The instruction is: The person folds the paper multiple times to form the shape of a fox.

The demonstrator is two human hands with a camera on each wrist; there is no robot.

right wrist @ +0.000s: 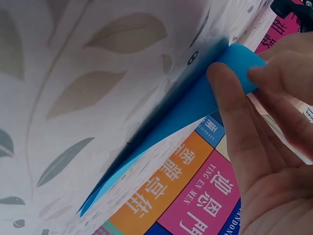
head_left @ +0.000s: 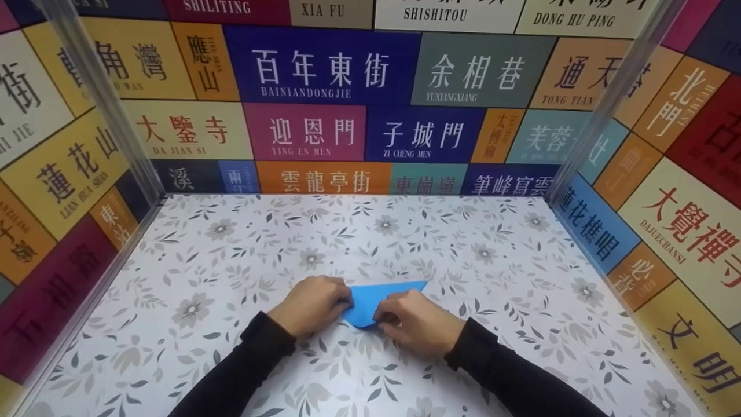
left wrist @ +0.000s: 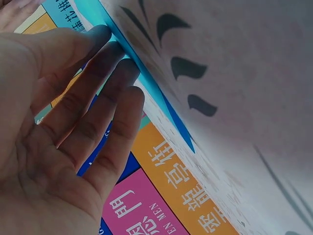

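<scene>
A sheet of blue paper (head_left: 363, 302) lies on the table between the two hands, with a pointed corner reaching to the far right. Its near part bends upward in a rounded curl, seen as blue paper (right wrist: 239, 61) in the right wrist view. My right hand (head_left: 418, 321) pinches this curled part between thumb and fingers. At the paper's left end, my left hand (head_left: 315, 304) rests its fingertips (left wrist: 128, 68) on the sheet. Those fingers are gently bent and spread, pressing the blue paper (left wrist: 151, 93) against the table.
The table (head_left: 260, 359) has a white covering printed with grey flowers and leaves. Around it stand panels with colourful lettered blocks (head_left: 324, 66) at the back, left and right. Clear strips (head_left: 110, 110) run along the corners where panels meet.
</scene>
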